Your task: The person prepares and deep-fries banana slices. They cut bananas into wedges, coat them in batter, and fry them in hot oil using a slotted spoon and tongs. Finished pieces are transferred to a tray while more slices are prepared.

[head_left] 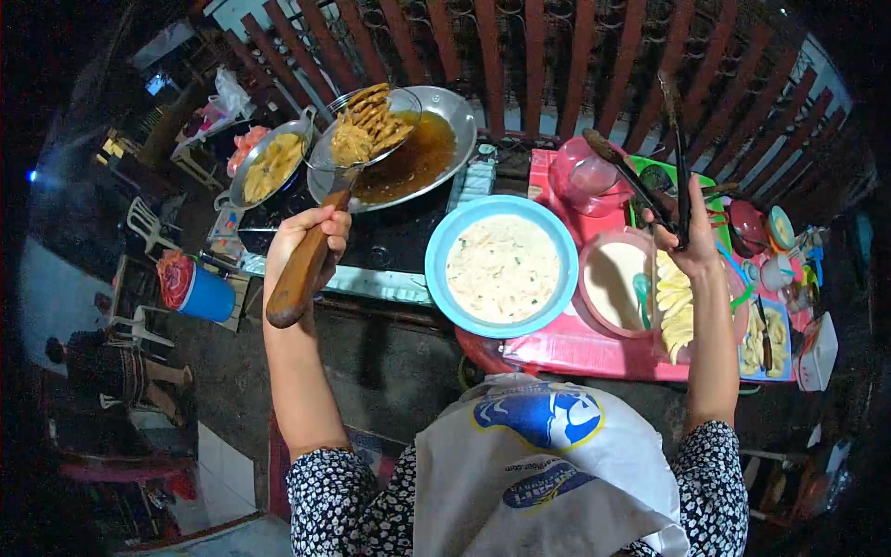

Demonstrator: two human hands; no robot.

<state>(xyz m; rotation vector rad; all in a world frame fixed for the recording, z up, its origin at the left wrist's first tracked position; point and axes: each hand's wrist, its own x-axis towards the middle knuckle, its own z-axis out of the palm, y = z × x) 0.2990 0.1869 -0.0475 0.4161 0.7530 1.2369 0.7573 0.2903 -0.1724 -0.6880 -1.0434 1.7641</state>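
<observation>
My left hand (pixel 311 243) is closed round the wooden handle of a wire skimmer (pixel 336 200). Golden-brown fried pieces (pixel 369 128) are heaped in the skimmer's basket, which is raised over the left part of a wide metal wok (pixel 465 130). Brown oil (pixel 422 167) lies in the wok. In my right hand (pixel 694 227) is a pair of dark tongs (pixel 676 139), held up with the arms spread apart and nothing between them. Below the tongs are a pink bowl of pale batter (pixel 614 269) and a tray of pale yellow slices (pixel 672 302).
A light blue basin (pixel 436 265) of creamy batter with shreds stands between my arms. Left of the wok is a second pan (pixel 243 186) with yellow food. A slatted brown fence (pixel 487 65) runs behind. A pink tub (pixel 585 172) stands on the pink table; a person (pixel 102 376) sits far left.
</observation>
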